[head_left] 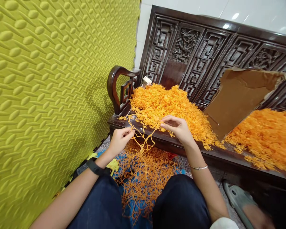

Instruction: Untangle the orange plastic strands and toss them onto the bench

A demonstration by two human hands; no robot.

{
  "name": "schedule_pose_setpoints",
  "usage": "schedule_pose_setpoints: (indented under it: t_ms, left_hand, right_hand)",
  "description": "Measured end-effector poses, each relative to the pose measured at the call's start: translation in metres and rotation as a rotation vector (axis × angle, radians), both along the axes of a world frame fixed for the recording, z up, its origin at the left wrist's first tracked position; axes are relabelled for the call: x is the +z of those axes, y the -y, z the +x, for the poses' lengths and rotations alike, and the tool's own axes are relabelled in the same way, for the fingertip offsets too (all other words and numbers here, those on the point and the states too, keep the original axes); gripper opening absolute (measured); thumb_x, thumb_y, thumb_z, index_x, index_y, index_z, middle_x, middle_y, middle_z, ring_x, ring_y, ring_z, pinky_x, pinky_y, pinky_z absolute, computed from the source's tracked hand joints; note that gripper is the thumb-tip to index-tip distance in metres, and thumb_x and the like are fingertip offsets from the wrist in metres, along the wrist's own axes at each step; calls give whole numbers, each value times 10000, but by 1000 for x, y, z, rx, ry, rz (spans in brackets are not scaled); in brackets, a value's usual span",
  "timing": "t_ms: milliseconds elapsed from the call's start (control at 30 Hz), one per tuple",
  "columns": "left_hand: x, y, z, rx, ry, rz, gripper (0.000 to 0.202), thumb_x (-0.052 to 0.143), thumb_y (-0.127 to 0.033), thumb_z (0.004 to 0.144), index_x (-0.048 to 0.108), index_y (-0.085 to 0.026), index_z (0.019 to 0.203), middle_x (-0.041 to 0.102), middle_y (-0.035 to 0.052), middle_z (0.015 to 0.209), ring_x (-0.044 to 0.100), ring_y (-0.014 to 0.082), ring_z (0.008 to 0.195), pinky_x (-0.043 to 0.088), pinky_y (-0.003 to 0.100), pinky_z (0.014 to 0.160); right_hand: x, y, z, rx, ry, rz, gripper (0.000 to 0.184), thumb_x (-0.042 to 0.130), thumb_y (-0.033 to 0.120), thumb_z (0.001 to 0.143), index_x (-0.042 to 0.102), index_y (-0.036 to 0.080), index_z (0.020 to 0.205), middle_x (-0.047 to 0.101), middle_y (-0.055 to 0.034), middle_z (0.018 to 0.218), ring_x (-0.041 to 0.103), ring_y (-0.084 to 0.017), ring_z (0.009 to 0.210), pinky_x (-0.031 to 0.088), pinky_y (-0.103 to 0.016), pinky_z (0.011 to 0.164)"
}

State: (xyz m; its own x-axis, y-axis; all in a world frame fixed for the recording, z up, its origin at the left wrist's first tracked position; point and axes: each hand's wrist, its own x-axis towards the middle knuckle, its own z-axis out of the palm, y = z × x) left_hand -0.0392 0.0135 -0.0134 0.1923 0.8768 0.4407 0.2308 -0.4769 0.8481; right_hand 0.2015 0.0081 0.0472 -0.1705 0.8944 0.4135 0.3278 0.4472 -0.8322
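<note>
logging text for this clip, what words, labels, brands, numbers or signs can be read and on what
No readable text.
Dark object beside the black wristband: any lettering is too small to read.
White-capped container: none legible.
Cardboard: no lettering shows on the visible side.

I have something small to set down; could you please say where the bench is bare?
The bench corner by the armrest and the narrow front edge below the left orange pile look mostly bare. Crowded: under that pile, the right orange pile and cardboard.
</note>
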Motion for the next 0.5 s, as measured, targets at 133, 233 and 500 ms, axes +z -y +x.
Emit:
schedule_pose_setpoints:
  t_ms: [133,233,500]
  left_hand:
    - [-1,-2,-1,49,14,-9,380,483,-361,793,294,-200,506,226,-62,512,237,81,494,199,245,496]
    - [-2,-3,1,112,44,-14,367,484,-356,793,313,-197,510,245,-60,518,252,83,496,210,244,498]
    - [-2,6,20,154,80,50,368,482,-335,810,292,-201,524,233,-64,509,235,78,478,196,246,484]
  right_hand:
    - [-1,-3,-1,-77,-207,130,129,730,265,679,643,203,752,599,-28,875,558,-149,830,462,-292,740]
    - [-2,-4,-4,-183,-416,208,147,719,242,655,610,204,744,558,-14,850,526,-128,777,444,-270,695]
    - [6,-21,8,-402,-727,390,183,618,79,620,519,185,732,472,22,750,446,-69,606,365,-222,561]
